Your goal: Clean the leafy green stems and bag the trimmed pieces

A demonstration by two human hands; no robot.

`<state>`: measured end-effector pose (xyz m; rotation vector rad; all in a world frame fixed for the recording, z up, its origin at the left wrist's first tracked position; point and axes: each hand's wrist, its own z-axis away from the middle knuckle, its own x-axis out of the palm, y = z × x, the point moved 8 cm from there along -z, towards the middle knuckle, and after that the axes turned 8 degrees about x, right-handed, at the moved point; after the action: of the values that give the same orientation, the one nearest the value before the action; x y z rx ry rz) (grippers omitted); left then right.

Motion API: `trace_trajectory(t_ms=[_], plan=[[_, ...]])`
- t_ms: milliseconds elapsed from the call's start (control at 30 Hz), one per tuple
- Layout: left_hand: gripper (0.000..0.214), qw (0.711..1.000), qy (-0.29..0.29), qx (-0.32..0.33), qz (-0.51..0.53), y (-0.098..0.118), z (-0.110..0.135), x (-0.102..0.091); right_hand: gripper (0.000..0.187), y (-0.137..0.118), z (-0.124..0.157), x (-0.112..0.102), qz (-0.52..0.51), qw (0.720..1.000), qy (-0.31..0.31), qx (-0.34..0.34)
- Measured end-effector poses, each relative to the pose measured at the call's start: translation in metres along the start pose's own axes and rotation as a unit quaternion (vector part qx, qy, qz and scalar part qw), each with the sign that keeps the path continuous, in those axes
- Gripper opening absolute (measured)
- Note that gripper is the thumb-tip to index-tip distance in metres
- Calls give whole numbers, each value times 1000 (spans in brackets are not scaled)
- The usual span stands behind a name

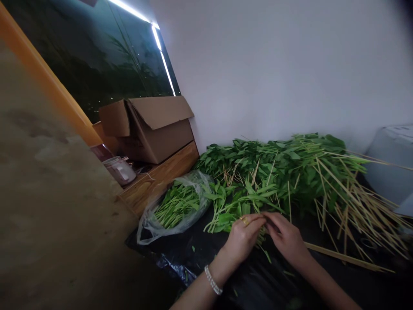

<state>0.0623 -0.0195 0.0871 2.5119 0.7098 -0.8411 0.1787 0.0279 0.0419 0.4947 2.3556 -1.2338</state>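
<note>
My left hand [244, 237], with a gold ring and a beaded bracelet on the wrist, meets my right hand [285, 239] at the fingertips. Both are closed in a pinch around a small bunch of leafy greens [254, 200], whose stems show below the fingers. What exactly lies between the fingertips is partly hidden. Left of the hands, loose leafy stems [214, 211] lie on black plastic sheeting [200, 262]. Beyond them, a clear plastic bag [146, 230] stands open with cut greens [180, 204] inside.
A large heap of greens [251, 153] runs along the white wall, with thin straw-like stalks [364, 215] at its right end. One pale stalk [348, 258] lies near my right forearm. A cardboard box [167, 137] and a clear jar [121, 171] stand on a wooden ledge [167, 174].
</note>
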Motion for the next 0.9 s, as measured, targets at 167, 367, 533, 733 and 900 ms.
trace_trajectory(t_ms=[167,367,533,733,900], plan=[[26,995,-7,-91,-34,-43,-6,-2,26,9,-1,-3,14,1000,-2,26],[24,931,-243,-248,-108,-114,9,17,29,38,-9,-26,-139,973,53,178],[36,912,-258,-297,-116,-135,20,15,34,69,-16,-71,-302,900,214,230],[37,911,-223,-335,-95,-141,21,7,25,95,-21,-85,-544,771,214,253],[35,922,-162,-345,-63,-135,4,-15,16,94,-21,-63,-634,700,133,300]])
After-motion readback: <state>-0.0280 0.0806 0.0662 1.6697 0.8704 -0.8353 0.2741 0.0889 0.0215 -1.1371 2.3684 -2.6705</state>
